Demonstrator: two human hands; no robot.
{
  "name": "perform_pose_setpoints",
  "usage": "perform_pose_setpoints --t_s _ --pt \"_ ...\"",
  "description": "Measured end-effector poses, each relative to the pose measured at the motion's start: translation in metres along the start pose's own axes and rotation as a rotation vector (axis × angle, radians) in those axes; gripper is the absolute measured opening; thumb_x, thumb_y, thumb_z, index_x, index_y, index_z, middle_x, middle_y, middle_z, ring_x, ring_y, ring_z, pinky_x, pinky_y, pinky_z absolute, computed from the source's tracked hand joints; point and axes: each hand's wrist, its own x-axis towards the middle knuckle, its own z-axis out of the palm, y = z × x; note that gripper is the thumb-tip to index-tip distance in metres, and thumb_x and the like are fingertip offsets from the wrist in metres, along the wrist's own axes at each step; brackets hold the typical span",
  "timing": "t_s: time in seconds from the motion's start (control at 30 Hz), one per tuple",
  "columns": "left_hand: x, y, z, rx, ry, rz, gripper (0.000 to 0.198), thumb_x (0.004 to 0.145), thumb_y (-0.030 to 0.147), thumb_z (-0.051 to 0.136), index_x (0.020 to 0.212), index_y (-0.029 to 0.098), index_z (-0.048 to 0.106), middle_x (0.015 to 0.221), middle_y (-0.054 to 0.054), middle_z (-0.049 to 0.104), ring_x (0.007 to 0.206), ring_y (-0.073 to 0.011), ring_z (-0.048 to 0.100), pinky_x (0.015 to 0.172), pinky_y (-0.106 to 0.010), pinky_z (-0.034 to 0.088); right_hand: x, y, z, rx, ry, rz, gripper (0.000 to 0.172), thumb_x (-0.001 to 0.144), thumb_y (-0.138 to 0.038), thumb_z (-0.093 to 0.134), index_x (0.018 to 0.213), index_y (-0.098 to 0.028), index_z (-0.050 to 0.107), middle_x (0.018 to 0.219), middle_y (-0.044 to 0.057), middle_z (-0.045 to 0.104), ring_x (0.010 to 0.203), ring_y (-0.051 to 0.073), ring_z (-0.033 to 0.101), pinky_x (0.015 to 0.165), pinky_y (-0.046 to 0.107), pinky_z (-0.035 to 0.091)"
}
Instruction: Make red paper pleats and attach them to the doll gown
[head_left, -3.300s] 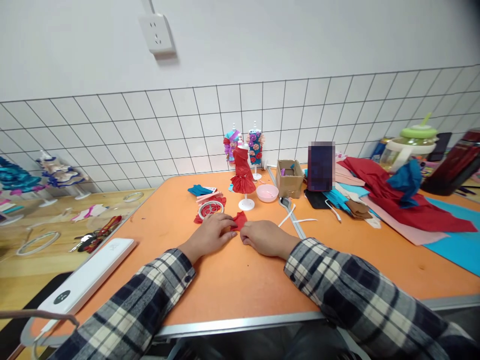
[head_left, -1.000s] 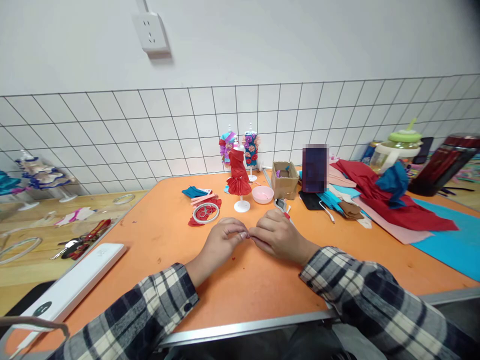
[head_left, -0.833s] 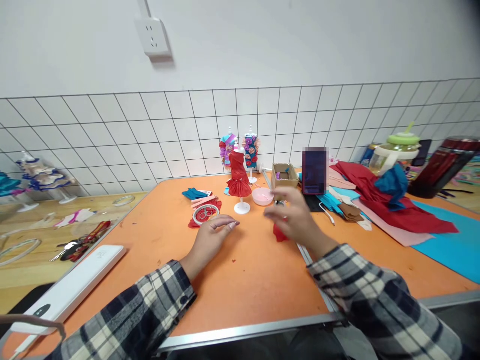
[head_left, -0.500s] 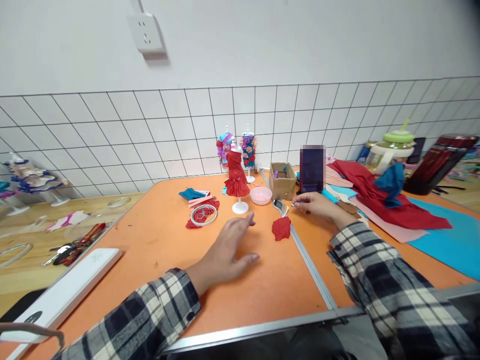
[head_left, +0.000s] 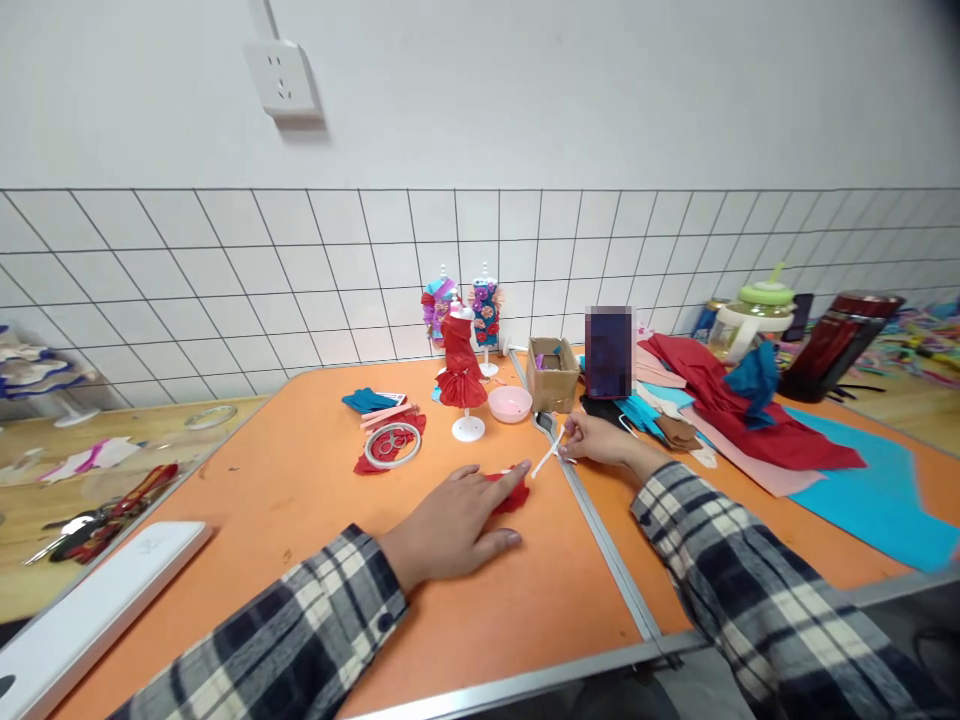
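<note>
My left hand [head_left: 457, 515] lies flat on the orange table [head_left: 315, 500], fingers stretched out over a small crumpled red fabric piece [head_left: 512, 494]. My right hand [head_left: 596, 440] is further right, its fingers pinched on a thin white stick-like tool [head_left: 546, 457] whose tip points toward the red piece. Just behind stands a red dress on a small white mannequin stand [head_left: 459, 368].
A pink bowl [head_left: 510, 403], a small cardboard box [head_left: 553, 372] and a dark phone [head_left: 608, 352] stand behind my right hand. Red, blue and pink fabric [head_left: 750, 420] is piled at right. An embroidery ring on red cloth [head_left: 391, 446] lies at left. A white device [head_left: 97, 605] sits near left.
My hands came apart. The right hand dropped the red piece on the table, reached back right and took up the white stick. The left hand moved onto the red piece.
</note>
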Motion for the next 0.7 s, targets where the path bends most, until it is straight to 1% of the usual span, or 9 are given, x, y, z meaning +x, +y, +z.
perform_pose_setpoints --t_s 0.07,0.13,0.33,0.43,0.57,0.6,0.63,0.67,0.7 --pt "-0.012 -0.011 -0.004 -0.046 0.001 -0.032 0.075 0.091 0.050 0.048 0.153 0.025 0.015 0.113 -0.012 0.065 0.100 -0.0288 0.057 0.092 -0.045 0.041 0.005 -0.005 0.001 -0.068 0.006 0.036 0.030 0.057 -0.020 0.074 0.072 -0.019 0.048 0.063 -0.004 0.054 0.061 0.013 0.051 0.053 0.022 0.035" --pt "-0.019 -0.020 -0.005 -0.096 0.011 -0.068 0.073 0.091 0.048 0.048 0.153 0.026 0.015 0.113 -0.011 0.066 0.100 -0.0282 0.057 0.089 -0.042 0.041 0.011 -0.011 0.001 -0.138 -0.008 0.080 0.028 0.055 -0.020 0.074 0.067 -0.019 0.049 0.061 -0.003 0.053 0.060 0.013 0.049 0.051 0.023 0.032" --pt "-0.022 -0.027 -0.006 -0.230 0.079 -0.154 0.074 0.090 0.042 0.053 0.153 0.025 0.018 0.105 -0.008 0.071 0.099 -0.0267 0.058 0.091 -0.039 0.037 0.024 -0.028 0.005 -0.281 -0.119 0.179 0.022 0.047 -0.012 0.073 0.051 -0.017 0.052 0.051 -0.001 0.051 0.055 0.015 0.049 0.049 0.025 0.030" --pt "-0.021 -0.028 -0.004 -0.280 0.103 -0.190 0.073 0.089 0.040 0.055 0.152 0.026 0.021 0.103 -0.008 0.072 0.097 -0.0266 0.059 0.088 -0.038 0.038 0.019 -0.026 0.001 -0.262 -0.132 0.170 0.023 0.049 -0.018 0.075 0.053 -0.017 0.053 0.050 -0.002 0.050 0.051 0.012 0.045 0.047 0.024 0.028" --pt "-0.020 -0.032 0.001 -0.388 0.161 -0.205 0.067 0.087 0.036 0.058 0.148 0.027 0.032 0.095 -0.005 0.075 0.090 -0.0242 0.062 0.086 -0.035 0.039 0.002 -0.018 -0.013 -0.169 -0.109 0.098 0.023 0.063 -0.033 0.070 0.068 -0.018 0.054 0.053 -0.006 0.044 0.048 0.009 0.038 0.046 0.022 0.026" --pt "-0.020 -0.033 0.002 -0.431 0.177 -0.228 0.066 0.087 0.035 0.058 0.148 0.027 0.034 0.094 -0.005 0.075 0.087 -0.0233 0.063 0.084 -0.034 0.040 -0.002 -0.018 -0.014 -0.144 -0.072 0.076 0.022 0.067 -0.035 0.067 0.071 -0.019 0.054 0.054 -0.007 0.043 0.048 0.009 0.037 0.046 0.022 0.026" --pt "-0.019 -0.034 0.004 -0.480 0.191 -0.259 0.066 0.087 0.034 0.058 0.148 0.026 0.033 0.094 -0.005 0.074 0.084 -0.0222 0.063 0.081 -0.033 0.041 -0.005 -0.021 -0.012 -0.112 0.004 0.041 0.021 0.069 -0.036 0.064 0.075 -0.019 0.054 0.055 -0.007 0.042 0.049 0.009 0.037 0.047 0.022 0.026" --pt "-0.017 -0.035 0.005 -0.533 0.205 -0.296 0.067 0.087 0.034 0.057 0.148 0.026 0.032 0.093 -0.004 0.074 0.081 -0.0210 0.063 0.079 -0.033 0.041 -0.008 -0.025 -0.006 -0.078 0.105 -0.008 0.019 0.072 -0.035 0.062 0.078 -0.019 0.054 0.056 -0.007 0.042 0.050 0.009 0.038 0.048 0.022 0.026" --pt "-0.016 -0.036 0.006 -0.589 0.227 -0.335 0.068 0.087 0.034 0.057 0.149 0.026 0.031 0.091 -0.004 0.073 0.078 -0.0198 0.063 0.076 -0.032 0.042 -0.009 -0.032 0.003 -0.025 0.258 -0.083 0.018 0.073 -0.034 0.060 0.080 -0.019 0.056 0.057 -0.006 0.043 0.052 0.010 0.039 0.049 0.023 0.027"
